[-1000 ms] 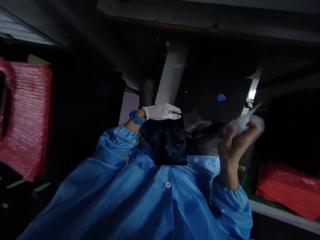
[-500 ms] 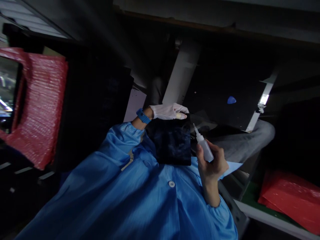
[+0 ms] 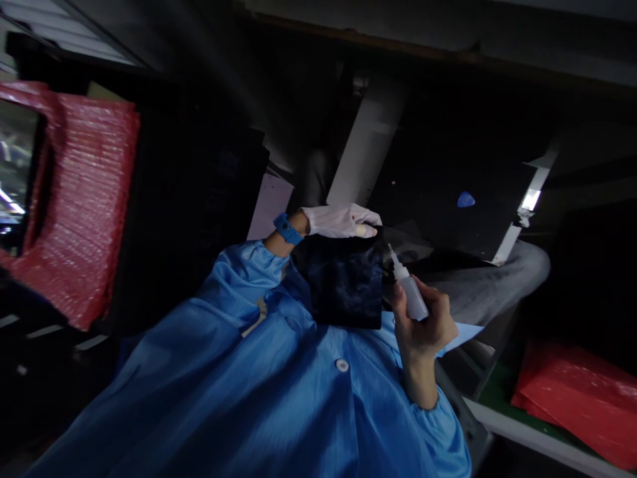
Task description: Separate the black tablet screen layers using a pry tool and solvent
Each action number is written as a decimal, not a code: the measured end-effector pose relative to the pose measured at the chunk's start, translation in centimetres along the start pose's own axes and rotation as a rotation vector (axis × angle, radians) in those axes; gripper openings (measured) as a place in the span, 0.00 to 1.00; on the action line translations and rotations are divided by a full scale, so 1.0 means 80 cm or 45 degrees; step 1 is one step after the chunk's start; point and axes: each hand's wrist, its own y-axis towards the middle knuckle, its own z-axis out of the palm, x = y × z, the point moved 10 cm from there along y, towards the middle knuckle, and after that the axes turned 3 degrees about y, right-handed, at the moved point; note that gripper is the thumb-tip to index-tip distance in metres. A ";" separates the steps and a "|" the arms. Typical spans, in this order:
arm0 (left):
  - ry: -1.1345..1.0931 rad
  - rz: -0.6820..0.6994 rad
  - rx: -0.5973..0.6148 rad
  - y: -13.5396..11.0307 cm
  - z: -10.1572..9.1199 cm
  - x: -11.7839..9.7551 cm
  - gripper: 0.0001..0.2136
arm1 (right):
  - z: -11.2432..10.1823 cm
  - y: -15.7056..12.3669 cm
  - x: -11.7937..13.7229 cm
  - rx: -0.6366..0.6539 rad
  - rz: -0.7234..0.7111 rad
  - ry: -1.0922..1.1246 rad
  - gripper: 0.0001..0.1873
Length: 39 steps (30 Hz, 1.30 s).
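My left hand (image 3: 339, 221), in a white glove with a blue wrist strap, grips the top edge of a dark glossy tablet-like panel (image 3: 344, 284) held upright against my blue coat. My bare right hand (image 3: 424, 320) is closed round a small translucent squeeze bottle (image 3: 409, 291). Its thin nozzle points up and left, close to the panel's right edge near the top corner. Whether the tip touches the panel I cannot tell.
A small blue pick (image 3: 466, 199) lies on a dark surface beyond the hands. Red bubble-wrap bags hang at the left (image 3: 84, 206) and lie at the lower right (image 3: 577, 405). A white post (image 3: 365, 153) stands behind. My grey trouser leg (image 3: 488, 285) is at the right.
My right hand swung in from the right, blurred a second ago, and brought the bottle's nozzle up beside the panel. My left hand kept its hold on the panel's top.
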 end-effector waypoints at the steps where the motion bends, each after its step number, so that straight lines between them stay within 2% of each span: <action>1: 0.001 0.000 -0.001 0.000 0.000 0.000 0.29 | -0.001 0.000 0.000 -0.007 0.004 -0.004 0.19; 10: -0.039 0.012 -0.021 0.000 0.001 0.000 0.27 | 0.002 0.001 -0.002 0.034 0.041 -0.009 0.21; 19: -0.035 0.037 -0.039 0.000 -0.001 0.001 0.26 | -0.003 0.002 0.014 0.069 -0.060 -0.004 0.15; 26: 0.009 -0.017 -0.032 0.001 -0.003 0.006 0.28 | -0.005 -0.008 0.010 0.109 -0.042 -0.045 0.17; 39: 0.025 -0.087 -0.075 -0.004 -0.005 0.012 0.26 | -0.012 -0.019 0.020 0.141 -0.110 -0.010 0.11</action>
